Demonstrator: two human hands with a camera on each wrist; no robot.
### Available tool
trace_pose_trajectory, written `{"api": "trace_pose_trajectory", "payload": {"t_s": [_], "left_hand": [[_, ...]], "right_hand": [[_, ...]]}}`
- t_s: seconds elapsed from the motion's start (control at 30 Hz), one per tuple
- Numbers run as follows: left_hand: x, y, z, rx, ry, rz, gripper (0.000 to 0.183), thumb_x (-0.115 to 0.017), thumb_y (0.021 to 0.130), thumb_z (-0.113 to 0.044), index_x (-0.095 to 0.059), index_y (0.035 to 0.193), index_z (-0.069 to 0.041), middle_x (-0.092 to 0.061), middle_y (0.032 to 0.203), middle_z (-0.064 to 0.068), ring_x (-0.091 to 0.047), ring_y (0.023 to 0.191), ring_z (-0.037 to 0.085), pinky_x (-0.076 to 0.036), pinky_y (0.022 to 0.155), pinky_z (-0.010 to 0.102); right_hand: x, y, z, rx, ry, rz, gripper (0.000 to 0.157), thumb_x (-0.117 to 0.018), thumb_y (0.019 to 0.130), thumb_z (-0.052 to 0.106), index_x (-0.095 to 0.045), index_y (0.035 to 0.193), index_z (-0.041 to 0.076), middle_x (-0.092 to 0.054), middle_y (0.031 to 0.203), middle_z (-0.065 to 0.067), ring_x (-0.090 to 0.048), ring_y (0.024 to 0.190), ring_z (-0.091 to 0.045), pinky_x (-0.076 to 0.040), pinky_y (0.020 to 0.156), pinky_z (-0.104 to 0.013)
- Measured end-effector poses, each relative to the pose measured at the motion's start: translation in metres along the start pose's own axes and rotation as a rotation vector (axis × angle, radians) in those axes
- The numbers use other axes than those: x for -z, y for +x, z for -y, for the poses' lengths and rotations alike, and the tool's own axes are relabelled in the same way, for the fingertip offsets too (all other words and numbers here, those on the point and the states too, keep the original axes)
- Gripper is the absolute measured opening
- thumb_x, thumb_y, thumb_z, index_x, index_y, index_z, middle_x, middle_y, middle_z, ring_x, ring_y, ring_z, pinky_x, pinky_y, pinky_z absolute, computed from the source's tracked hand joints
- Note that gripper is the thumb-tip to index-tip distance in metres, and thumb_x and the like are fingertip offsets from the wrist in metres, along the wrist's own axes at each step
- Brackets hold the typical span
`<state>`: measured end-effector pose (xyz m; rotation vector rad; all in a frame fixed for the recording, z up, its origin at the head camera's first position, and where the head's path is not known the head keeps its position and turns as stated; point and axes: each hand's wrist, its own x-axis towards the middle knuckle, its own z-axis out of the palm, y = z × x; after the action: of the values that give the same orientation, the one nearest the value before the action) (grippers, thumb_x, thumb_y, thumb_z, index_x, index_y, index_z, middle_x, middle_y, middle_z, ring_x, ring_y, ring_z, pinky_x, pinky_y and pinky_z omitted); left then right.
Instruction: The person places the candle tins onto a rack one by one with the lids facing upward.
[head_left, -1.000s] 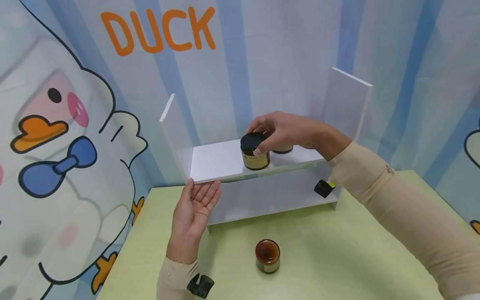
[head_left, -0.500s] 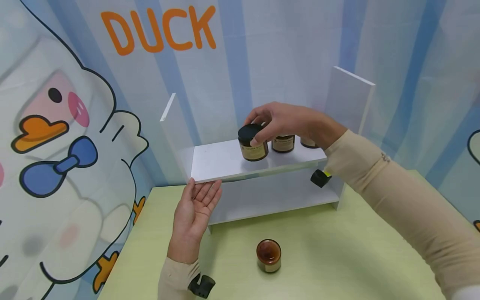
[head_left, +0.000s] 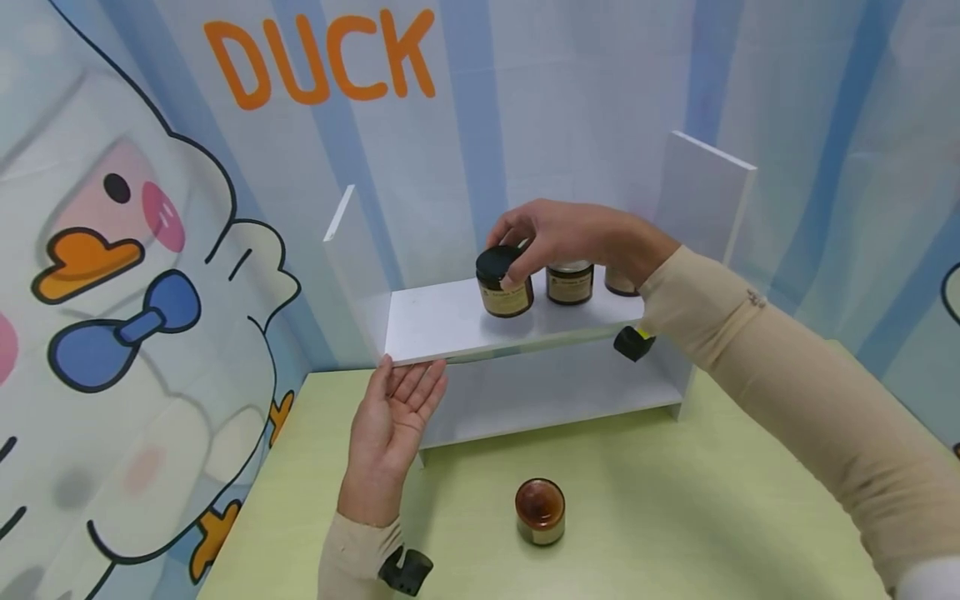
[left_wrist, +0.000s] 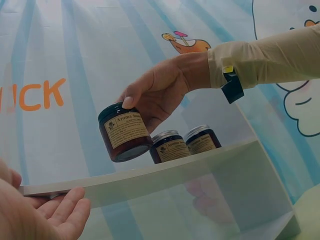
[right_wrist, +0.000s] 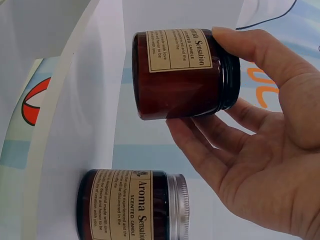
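Observation:
My right hand (head_left: pixel 558 237) grips a scented candle jar (head_left: pixel 506 287) round its black lid, thumb in front and fingers behind. The jar is amber glass with a tan label. In the left wrist view, this candle (left_wrist: pixel 125 135) hangs slightly tilted, just above the white shelf's upper board (head_left: pixel 435 321). Beside it, to the right, stand two candle jars with silver lids, the nearer one (head_left: pixel 570 285) and the farther one (head_left: pixel 621 282). My left hand (head_left: pixel 390 425) lies palm up with its fingers extended under the upper board's left front corner, thumb tip at the edge.
Upright side panels (head_left: pixel 708 196) bound the shelf on both sides. Below is a lower board (head_left: pixel 547 392). A lidless amber jar (head_left: pixel 540 521) stands on the pale green table (head_left: pixel 637 525) in front. Behind hangs a blue striped curtain (head_left: pixel 570 100) with a duck print.
My right hand has lifted the black-lidded candle slightly up and back, bringing the silver-lidded jars into fuller view. My left hand stays at the shelf corner.

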<state>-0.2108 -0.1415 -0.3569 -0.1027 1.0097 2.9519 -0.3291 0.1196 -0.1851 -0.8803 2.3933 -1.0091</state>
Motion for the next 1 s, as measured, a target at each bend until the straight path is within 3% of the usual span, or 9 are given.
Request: {"api": "trace_pose_trajectory", "payload": {"t_s": [0.43,0.67,1.0], "left_hand": [[-0.004,-0.002,0.0,0.003,0.005,-0.025,0.045,-0.045,0.11,-0.036,-0.047,0.139,-0.001,-0.073,0.115,0.013,-0.071,0.113,0.027,-0.057,0.1,0.04],[-0.004,-0.004,0.001,-0.004,0.016,-0.026,0.045,-0.045,0.11,-0.036,-0.047,0.139,-0.001,-0.073,0.115,0.013,-0.071,0.113,0.027,-0.056,0.101,0.041],[-0.005,-0.003,0.002,-0.006,0.021,-0.029,0.046,-0.045,0.11,-0.036,-0.046,0.139,-0.001,-0.072,0.115,0.013,-0.071,0.113,0.027,-0.057,0.1,0.041]], "right_hand": [[0.003,0.009,0.002,0.015,-0.023,-0.003,0.052,-0.081,0.085,0.013,-0.06,0.132,0.01,-0.06,0.132,-0.011,-0.058,0.12,-0.025,-0.048,0.107,-0.05],[0.004,0.013,-0.001,0.014,-0.035,-0.001,0.051,-0.081,0.085,0.014,-0.06,0.131,0.01,-0.059,0.133,-0.009,-0.057,0.121,-0.024,-0.05,0.102,-0.042],[0.006,0.017,-0.005,-0.001,-0.064,0.01,0.051,-0.081,0.086,0.015,-0.059,0.132,0.009,-0.054,0.134,-0.01,-0.059,0.12,-0.027,-0.048,0.107,-0.052]]}}
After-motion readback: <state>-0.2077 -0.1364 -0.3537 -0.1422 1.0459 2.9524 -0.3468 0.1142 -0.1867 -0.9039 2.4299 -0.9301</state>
